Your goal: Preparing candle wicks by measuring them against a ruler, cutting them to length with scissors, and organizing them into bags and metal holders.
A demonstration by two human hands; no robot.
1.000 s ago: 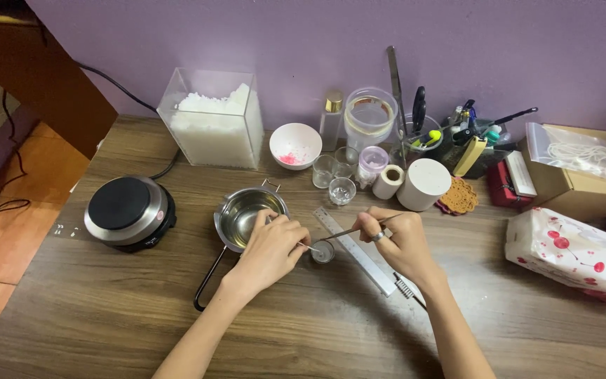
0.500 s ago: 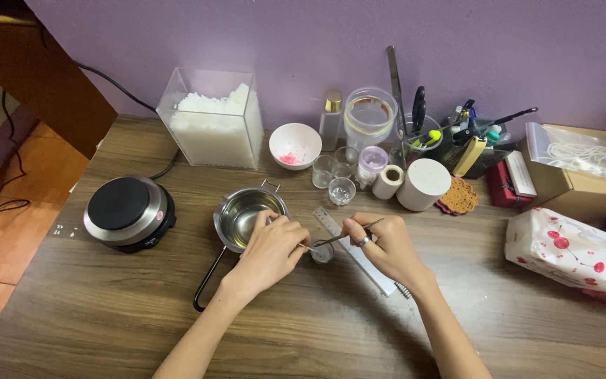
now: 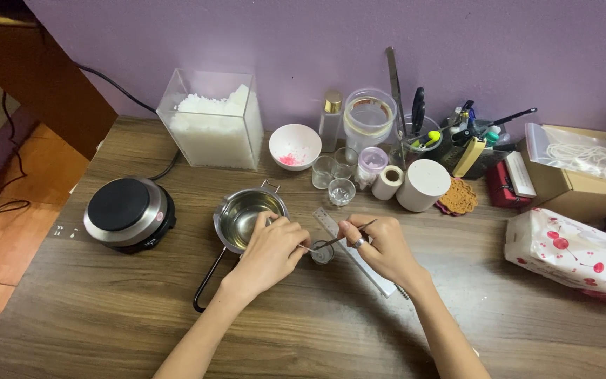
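Nearest me, my left hand [image 3: 269, 249] pinches a thin wick over the small clear glass cup [image 3: 322, 252] on the wooden table [image 3: 303, 323]; my right hand [image 3: 380, 245] grips slim metal tweezers [image 3: 348, 235]. That cup looks light, slippery and fragile, best steadied by its wall. Beyond stands the steel melting pot [image 3: 245, 214].

hotplate [image 3: 129, 213], saucepan [image 3: 247, 214], perhaps wax flakes [image 3: 213, 126]

- right hand [image 3: 380, 245] drawn leftward across the ruler [image 3: 355, 253], now closer to the small glass cup [image 3: 322, 253] than a second ago.
- thin metal tool [image 3: 338, 240] lowered from a long, flat reach to a shorter, steeper slant, tip now at the cup's rim.
- gap between right hand and left hand [image 3: 271, 253] narrowed; fingers [image 3: 348, 231] nearly above the cup.
- more of the ruler's far end hidden beneath the right wrist.
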